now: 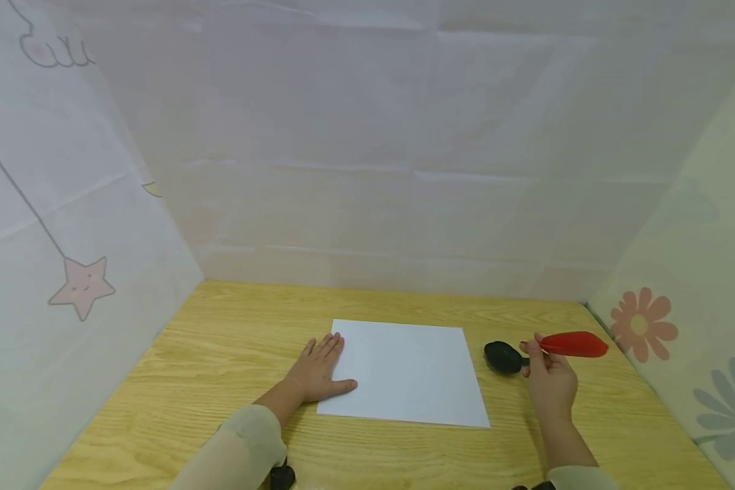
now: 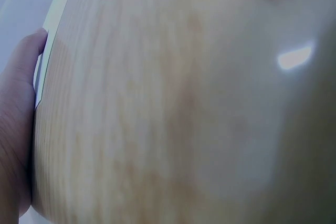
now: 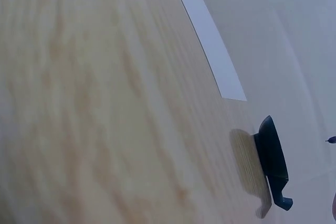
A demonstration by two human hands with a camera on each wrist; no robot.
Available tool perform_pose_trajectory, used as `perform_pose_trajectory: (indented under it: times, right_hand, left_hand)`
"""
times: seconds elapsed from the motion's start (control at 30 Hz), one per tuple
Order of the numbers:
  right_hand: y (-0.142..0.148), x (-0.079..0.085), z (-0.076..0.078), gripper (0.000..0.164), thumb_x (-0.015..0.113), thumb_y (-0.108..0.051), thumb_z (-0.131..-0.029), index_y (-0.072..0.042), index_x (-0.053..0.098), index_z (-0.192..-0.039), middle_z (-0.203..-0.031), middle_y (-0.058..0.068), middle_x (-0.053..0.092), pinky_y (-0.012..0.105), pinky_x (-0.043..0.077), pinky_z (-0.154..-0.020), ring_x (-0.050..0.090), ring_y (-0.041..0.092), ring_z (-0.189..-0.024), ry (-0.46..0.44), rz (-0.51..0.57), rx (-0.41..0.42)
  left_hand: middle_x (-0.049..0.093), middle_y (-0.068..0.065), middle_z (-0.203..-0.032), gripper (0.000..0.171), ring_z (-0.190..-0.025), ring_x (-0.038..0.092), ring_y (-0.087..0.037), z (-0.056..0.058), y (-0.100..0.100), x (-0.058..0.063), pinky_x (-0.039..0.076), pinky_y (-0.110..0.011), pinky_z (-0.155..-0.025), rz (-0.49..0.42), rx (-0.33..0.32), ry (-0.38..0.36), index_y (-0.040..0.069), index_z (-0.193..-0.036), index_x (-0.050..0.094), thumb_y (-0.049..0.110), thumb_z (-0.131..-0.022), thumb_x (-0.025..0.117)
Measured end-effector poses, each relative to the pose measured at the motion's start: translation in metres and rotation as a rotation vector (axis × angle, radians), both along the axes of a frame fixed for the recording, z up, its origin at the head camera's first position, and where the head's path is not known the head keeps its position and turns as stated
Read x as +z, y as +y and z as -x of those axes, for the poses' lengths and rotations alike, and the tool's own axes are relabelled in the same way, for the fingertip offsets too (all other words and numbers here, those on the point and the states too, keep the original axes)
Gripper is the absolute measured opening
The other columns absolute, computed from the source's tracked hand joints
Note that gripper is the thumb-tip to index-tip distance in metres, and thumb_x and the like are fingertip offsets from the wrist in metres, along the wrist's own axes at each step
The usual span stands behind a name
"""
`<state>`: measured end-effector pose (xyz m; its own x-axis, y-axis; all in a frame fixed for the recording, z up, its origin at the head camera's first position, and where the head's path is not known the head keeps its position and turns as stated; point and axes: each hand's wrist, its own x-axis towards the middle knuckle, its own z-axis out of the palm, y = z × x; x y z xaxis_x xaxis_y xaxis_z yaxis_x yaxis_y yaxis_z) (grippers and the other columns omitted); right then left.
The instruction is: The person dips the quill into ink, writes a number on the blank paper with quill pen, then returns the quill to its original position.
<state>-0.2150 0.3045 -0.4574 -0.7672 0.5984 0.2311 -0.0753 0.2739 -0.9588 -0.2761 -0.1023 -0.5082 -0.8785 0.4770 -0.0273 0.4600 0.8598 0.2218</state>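
A white sheet of paper (image 1: 404, 374) lies on the table. My left hand (image 1: 321, 374) rests flat with fingers spread over its left edge, the thumb on the sheet; the left wrist view shows part of that hand (image 2: 18, 108) at the paper's edge. To the right of the sheet, my right hand (image 1: 551, 384) pinches a red feather quill (image 1: 576, 344) near its narrow end, with the vane pointing right. Close by those fingers is a small black dish (image 1: 501, 357) with a short handle, seen side-on as a dark dish (image 3: 272, 148) in the right wrist view.
The wood-grain table (image 1: 233, 354) is bordered by a pale cloth at the back (image 1: 373, 204) and by printed cloths at the left (image 1: 12, 327) and right (image 1: 710, 306). A small black object (image 1: 282, 475) shows beside my left sleeve.
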Motion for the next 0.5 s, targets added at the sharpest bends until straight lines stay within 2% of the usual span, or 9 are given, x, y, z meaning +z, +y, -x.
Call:
perform_pose_trajectory:
  times: [0.1, 0.23, 0.3, 0.4, 0.5]
  right_hand:
    - [0.0009, -0.0009, 0.0023, 0.039, 0.061, -0.033, -0.096, -0.006, 0.063, -0.125, -0.076, -0.032, 0.067, 0.012, 0.047, -0.049, 0.055, -0.002, -0.047, 0.008, 0.013, -0.001]
    - [0.0025, -0.0031, 0.0048, 0.021, 0.066, -0.027, -0.094, -0.016, 0.069, -0.112, -0.074, -0.03, 0.068, 0.012, 0.046, -0.048, 0.055, 0.0, -0.045, 0.028, 0.061, -0.008]
    - [0.0032, -0.0037, 0.0051, 0.017, 0.067, -0.028, -0.093, -0.02, 0.07, -0.108, -0.075, -0.028, 0.068, 0.013, 0.046, -0.048, 0.056, 0.001, -0.046, 0.021, 0.061, -0.017]
    - [0.0038, -0.0039, 0.0047, 0.022, 0.069, -0.032, -0.092, -0.02, 0.071, -0.11, -0.079, -0.026, 0.07, 0.013, 0.047, -0.049, 0.058, 0.001, -0.048, -0.005, 0.026, -0.036]
    - [0.0048, -0.0031, 0.0032, 0.029, 0.071, -0.035, -0.09, -0.017, 0.072, -0.113, -0.079, -0.027, 0.069, 0.012, 0.046, -0.05, 0.06, 0.001, -0.05, -0.045, 0.05, -0.042]
  left_hand:
    - [0.014, -0.009, -0.165, 0.102, -0.154, 0.013, -0.024, 0.0002, -0.0001, -0.001, 0.01, -0.052, -0.124, -0.005, 0.005, 0.001, 0.005, -0.157, 0.017, 0.074, -0.088, 0.045]
    - [0.015, -0.009, -0.165, 0.102, -0.154, 0.013, -0.024, 0.0002, -0.0002, -0.0013, 0.01, -0.052, -0.124, -0.009, 0.009, 0.001, 0.005, -0.157, 0.017, 0.074, -0.088, 0.046]
    - [0.014, -0.009, -0.165, 0.102, -0.154, 0.012, -0.024, 0.0005, -0.0002, -0.0016, 0.01, -0.051, -0.124, -0.002, 0.009, 0.001, 0.005, -0.157, 0.016, 0.074, -0.088, 0.045]
    - [0.014, -0.008, -0.166, 0.102, -0.154, 0.012, -0.024, 0.0011, 0.0001, -0.0013, 0.009, -0.051, -0.124, 0.01, 0.011, -0.002, 0.006, -0.157, 0.016, 0.075, -0.087, 0.044]
    - [0.013, -0.008, -0.166, 0.102, -0.154, 0.012, -0.024, 0.0013, 0.0002, 0.0004, 0.009, -0.051, -0.124, 0.019, 0.009, -0.008, 0.006, -0.157, 0.016, 0.075, -0.087, 0.045]
